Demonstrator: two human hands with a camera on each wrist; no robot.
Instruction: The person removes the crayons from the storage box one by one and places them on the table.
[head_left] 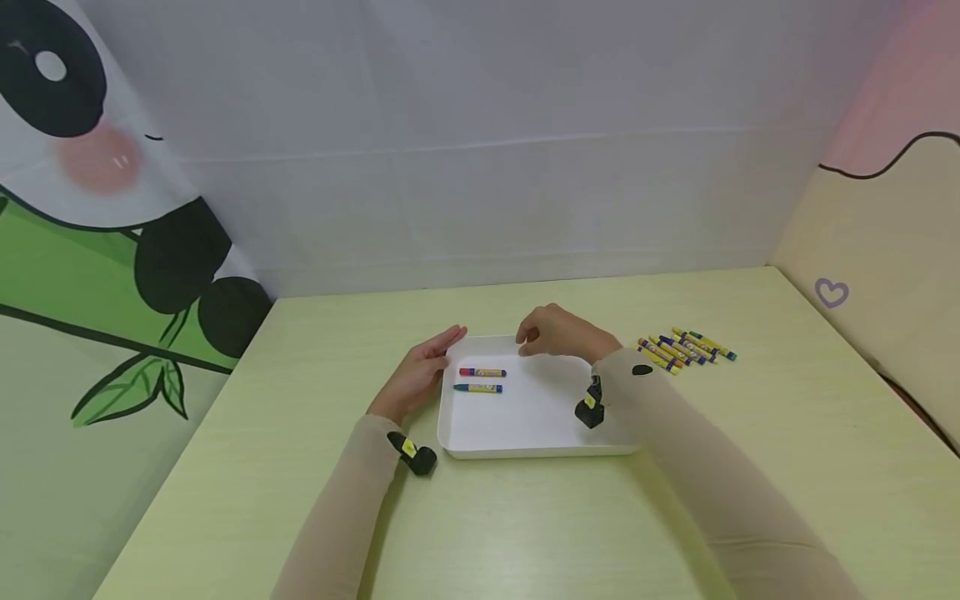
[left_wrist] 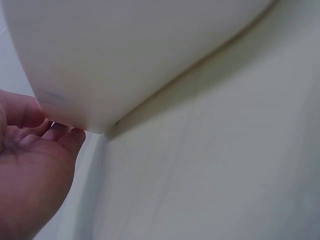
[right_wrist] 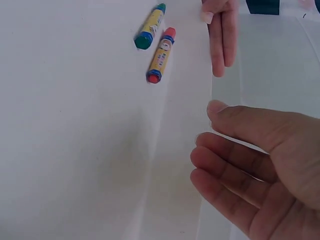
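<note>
A white tray (head_left: 540, 417) lies on the table, with a red crayon (head_left: 483, 372) and a green crayon (head_left: 478, 388) side by side near its left edge. At the tray's left wall my left hand (head_left: 414, 377) holds the rim, thumb over it and fingers along the outside. My right hand (head_left: 558, 332) hovers at the far rim, its fingers loosely bent. In the right wrist view, a gap shows between that thumb and the fingertips (right_wrist: 200, 156), with nothing in it. Both crayons have yellow wrappers with blue bands.
Several yellow-wrapped crayons (head_left: 678, 348) lie in a slanted group on the table to the right of the tray, beyond my right forearm. A pale wall cloth (head_left: 480, 208) stands behind the table (head_left: 525, 533), and printed panels flank it on both sides.
</note>
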